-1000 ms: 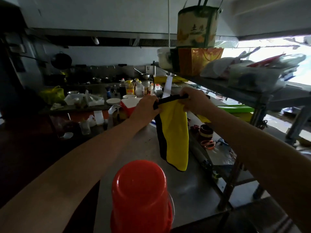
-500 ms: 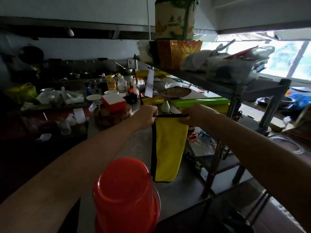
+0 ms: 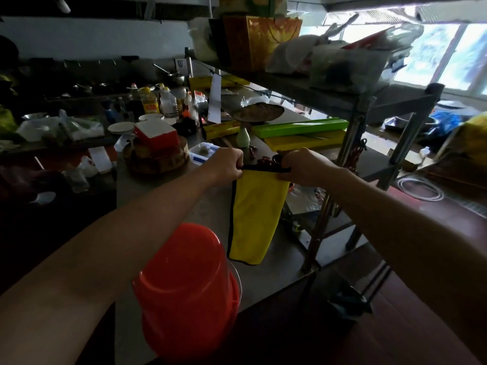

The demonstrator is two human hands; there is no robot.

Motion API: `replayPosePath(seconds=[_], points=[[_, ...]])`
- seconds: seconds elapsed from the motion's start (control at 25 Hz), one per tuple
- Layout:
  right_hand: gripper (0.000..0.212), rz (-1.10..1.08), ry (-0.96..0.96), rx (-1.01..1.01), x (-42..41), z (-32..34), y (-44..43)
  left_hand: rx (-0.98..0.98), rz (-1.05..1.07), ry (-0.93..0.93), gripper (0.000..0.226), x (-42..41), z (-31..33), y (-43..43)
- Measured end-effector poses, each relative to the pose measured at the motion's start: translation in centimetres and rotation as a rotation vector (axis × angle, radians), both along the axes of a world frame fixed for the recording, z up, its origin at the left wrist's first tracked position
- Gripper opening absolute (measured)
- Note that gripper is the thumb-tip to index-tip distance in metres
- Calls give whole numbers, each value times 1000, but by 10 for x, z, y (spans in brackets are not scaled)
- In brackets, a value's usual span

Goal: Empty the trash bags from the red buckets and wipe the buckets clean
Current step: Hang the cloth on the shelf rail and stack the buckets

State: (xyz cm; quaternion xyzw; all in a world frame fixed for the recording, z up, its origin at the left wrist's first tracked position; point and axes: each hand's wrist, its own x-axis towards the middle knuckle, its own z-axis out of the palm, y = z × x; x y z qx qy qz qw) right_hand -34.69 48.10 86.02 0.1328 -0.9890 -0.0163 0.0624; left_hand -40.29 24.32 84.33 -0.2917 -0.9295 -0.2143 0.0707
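Yellow cloth (image 3: 257, 214) straighter, corners in left hand (image 3: 228, 165), right hand (image 3: 303, 167) grip.

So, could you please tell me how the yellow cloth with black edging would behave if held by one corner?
The yellow cloth with black edging hangs limply from the left hand and right hand, so it is probably floppy and light. Held by one corner, it would likely droop and fold.

Person, two limbs: left forearm (image 3: 118, 233) and right forearm (image 3: 395, 214) are being shown bare up to the frame edges; left hand (image 3: 228, 165) and right hand (image 3: 303, 167) are being shown bare.
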Motion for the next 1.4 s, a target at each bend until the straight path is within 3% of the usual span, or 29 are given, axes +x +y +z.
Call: replayPosePath(seconds=[0.16, 0.24, 0.32, 0.4, 0.48, 0.76, 0.96, 1.08, 1.2, 1.4], points=[[20, -35, -2, -234, 2, -37, 14, 22, 2, -65, 17, -2, -30, 11], [26, -16, -21, -303, -8, -54, 18, 18, 27, -107, 25, -7, -48, 16], [29, 30, -62, -259, -28, -76, 22, -33, 67, -134, 28, -14, -68, 23], [12, 45, -128, -181, -56, -98, 25, -83, 113, -138, 23, -26, -89, 30], [15, 62, -176, -125, -87, -120, 26, -87, 171, -152, 20, -40, -109, 35], [20, 174, -59, -84, -149, -162, 28, -3, 402, -132, 19, -59, -144, 52], [25, 186, -143, -102, -96, -208, 46, -5, 470, -249, 22, -13, -204, 72], [19, 173, -285, -71, -38, -278, 66, -30, 443, -430, 26, 50, -281, 90], [28, 145, -510, 46, 13, -345, 83, -62, 449, -594, 31, 114, -351, 103], [23, 87, -700, 25, 65, -402, 101, -29, 388, -699, 28, 173, -400, 123]])
